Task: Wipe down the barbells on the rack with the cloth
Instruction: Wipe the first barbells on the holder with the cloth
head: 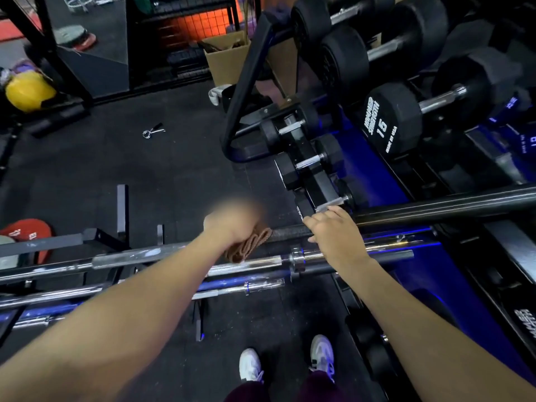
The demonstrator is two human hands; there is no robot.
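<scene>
- My left hand (232, 224) presses the folded brown cloth (249, 245) on the black barbell (290, 231).
- My right hand (333, 230) grips that barbell beside it.
- Judgement: wiping under way; the chrome barbells (243, 268) below seemingly remain.

Dim gym w/ dark floor (162, 175). Blue glow along dumbbell rack (365, 169); orange glow behind wire mesh (200, 24) top centre. Glare on chrome bars (249, 265). Left hand (232, 227) blurred. Wide-angle bending at edges.
</scene>
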